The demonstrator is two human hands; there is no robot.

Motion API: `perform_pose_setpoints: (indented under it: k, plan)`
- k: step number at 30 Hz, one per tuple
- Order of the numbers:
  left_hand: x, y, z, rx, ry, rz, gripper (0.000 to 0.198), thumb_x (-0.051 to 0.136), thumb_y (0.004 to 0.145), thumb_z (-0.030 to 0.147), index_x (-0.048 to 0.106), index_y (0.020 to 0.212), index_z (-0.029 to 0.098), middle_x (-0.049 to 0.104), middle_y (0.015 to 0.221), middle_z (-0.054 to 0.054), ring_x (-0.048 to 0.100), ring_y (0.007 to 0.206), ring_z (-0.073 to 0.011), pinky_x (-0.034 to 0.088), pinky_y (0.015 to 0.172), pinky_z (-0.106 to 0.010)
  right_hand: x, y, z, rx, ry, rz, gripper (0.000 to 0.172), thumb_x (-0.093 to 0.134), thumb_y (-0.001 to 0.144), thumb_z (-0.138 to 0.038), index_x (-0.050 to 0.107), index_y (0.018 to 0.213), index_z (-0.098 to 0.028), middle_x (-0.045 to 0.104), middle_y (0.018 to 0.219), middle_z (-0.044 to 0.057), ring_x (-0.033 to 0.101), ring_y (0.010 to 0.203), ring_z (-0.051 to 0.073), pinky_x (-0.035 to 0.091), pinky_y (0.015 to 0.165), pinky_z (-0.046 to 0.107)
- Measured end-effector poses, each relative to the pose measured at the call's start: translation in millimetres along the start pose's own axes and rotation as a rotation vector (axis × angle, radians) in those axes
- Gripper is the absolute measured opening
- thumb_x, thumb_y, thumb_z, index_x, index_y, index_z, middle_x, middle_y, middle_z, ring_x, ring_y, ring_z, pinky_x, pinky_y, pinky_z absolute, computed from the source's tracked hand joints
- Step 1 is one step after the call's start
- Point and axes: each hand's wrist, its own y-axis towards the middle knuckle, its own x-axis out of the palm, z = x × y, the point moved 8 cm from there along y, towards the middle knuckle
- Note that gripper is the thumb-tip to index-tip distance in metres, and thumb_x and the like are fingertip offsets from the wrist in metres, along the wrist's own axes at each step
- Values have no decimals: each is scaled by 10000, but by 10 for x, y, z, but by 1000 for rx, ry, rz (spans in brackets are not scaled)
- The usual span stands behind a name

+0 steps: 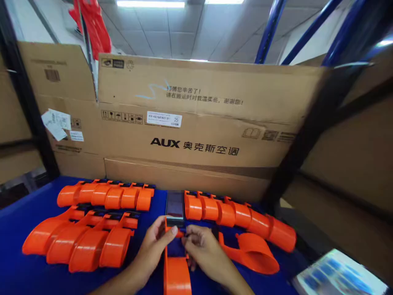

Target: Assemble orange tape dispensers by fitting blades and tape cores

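While both hands meet near the middle of the bench's (18,278) near edge, they share one orange piece (177,274) that lies lengthwise on the blue top, its broad curved end pointing toward the person. The left hand (155,246) comes in from the left with its fingers curled and its thumb pressed onto the narrow far end of the piece. The right hand (205,252) grips the same end from the other side, fingers bent close together in a pinch; whether a small part sits between those fingertips cannot be told.

Just beyond the hands a dark phone (175,207) lies flat, screen up. Toward the back left corner a back row of orange pieces (106,196) stands side by side, and a front row of larger ones (76,241) sits nearer the left edge. A right row (239,215) runs from the phone toward the right edge, with a loose orange shell (251,252) just in front of it. A cardboard box (196,123) walls off the far edge, and a glossy printed sheet (340,274) lies at the near right corner.
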Motion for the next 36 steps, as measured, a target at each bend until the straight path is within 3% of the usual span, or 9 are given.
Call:
perform_pose_setpoints:
  k: [14,23,36]
  plan:
    - [-10,12,-82,-50,-9,-7,362,791,800,408,725,1081,190,767,1077,-108,674,995,-274,489,940,-375,11,92,133,91,-63,6,76,448,782,-220,511,741,-212,540,514,-80,546,363,106,444,380,192]
    - [-47,32,-55,-22,79,34,336,756,823,475,753,998,187,741,866,-43,654,833,-218,504,886,-342,19,47,89,38,-123,61,117,434,821,-208,442,706,-230,498,518,-87,538,388,106,380,394,186]
    - [-4,51,20,6,97,-44,479,741,846,468,728,1247,207,782,1105,-88,680,1056,-288,509,978,-391,-68,-9,-81,-58,-252,180,211,456,825,-196,376,633,-228,375,524,-74,416,469,97,258,460,212]
